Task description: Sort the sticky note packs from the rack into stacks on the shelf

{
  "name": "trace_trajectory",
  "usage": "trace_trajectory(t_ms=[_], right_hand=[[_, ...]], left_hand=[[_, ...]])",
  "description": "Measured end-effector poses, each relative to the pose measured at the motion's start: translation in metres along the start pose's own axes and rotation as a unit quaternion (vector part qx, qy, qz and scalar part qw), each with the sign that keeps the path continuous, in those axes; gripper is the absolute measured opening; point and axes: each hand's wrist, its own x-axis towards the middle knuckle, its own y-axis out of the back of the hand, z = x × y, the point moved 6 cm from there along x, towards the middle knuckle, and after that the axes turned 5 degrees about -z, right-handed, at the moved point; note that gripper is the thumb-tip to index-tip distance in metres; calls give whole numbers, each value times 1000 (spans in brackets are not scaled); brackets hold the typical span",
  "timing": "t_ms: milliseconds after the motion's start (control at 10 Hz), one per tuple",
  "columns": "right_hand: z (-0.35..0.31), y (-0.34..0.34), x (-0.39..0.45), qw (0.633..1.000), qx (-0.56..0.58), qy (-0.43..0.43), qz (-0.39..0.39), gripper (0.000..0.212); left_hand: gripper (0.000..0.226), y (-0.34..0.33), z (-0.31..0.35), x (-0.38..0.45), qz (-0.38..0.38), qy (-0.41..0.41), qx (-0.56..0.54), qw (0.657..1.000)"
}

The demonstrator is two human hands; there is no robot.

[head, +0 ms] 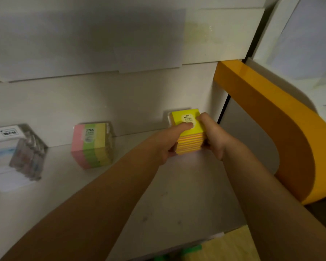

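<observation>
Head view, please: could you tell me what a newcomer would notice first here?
Probably the yellow stack of sticky note packs, marked 2207, held between the left hand and right hand at the back of the white shelf. Left of it stands a pink, green and yellow striped stack; a curved orange panel rises at right.

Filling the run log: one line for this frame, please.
left hand: grips yellow stack | right hand: grips same stack | stack: on shelf | striped stack: untouched, further left
</observation>
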Motion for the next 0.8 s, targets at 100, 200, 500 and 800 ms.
trace_trajectory(t_ms=[100, 200, 500, 800], right_hand=[[1, 0, 3, 1000, -10, -2, 6, 38], [5, -1, 3, 1000, -8, -13, 4, 38], [9, 5, -1, 999, 10, -40, 23, 34], [-8, 8, -28, 991, -59, -13, 119, 40]], left_hand=[[25, -1, -4, 4, 6, -2, -5, 1000], [20, -3, -6, 9, -3, -5, -23, 1000], [28, -20, -6, 6, -19, -5, -62, 998], [144, 5, -39, 3, 57, 5, 21, 998]])
